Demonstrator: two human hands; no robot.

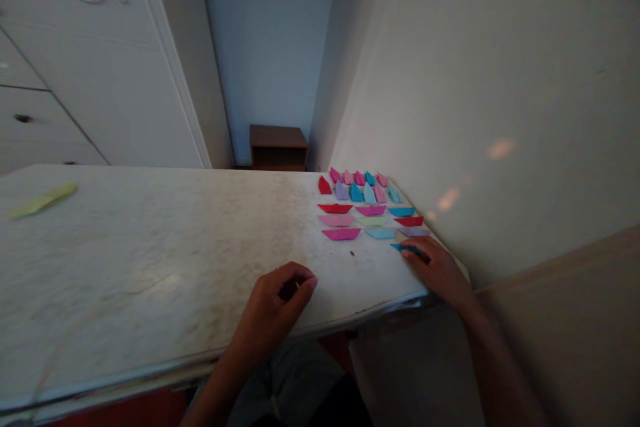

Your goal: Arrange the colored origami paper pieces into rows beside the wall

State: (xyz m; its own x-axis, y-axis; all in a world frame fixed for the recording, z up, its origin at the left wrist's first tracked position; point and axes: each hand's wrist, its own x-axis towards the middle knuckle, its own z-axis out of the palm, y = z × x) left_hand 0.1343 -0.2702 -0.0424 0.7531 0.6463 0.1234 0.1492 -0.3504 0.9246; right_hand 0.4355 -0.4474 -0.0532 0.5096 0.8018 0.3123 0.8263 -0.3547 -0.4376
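Note:
My right hand (436, 268) is closed on a blue folded paper boat (399, 247) at the right end of the table, its fingers covering much of the boat. Just beyond lie a lilac paper boat (414, 232) and a light blue one (381, 233). Rows of flat paper boats, including a magenta one (341, 234) and a red one (335, 209), stretch away toward the wall. Behind them stand several more pointed paper pieces, such as a red one (325, 185). My left hand (280, 297) hovers near the front edge, thumb and fingertips pinched with nothing visible between them.
A yellow-green strip of paper (44, 201) lies far left on the white, stained table (150, 260). A wall (480, 113) borders the table's right side. White drawers (90, 80) stand behind, with a brown open cabinet (279, 136) at the back.

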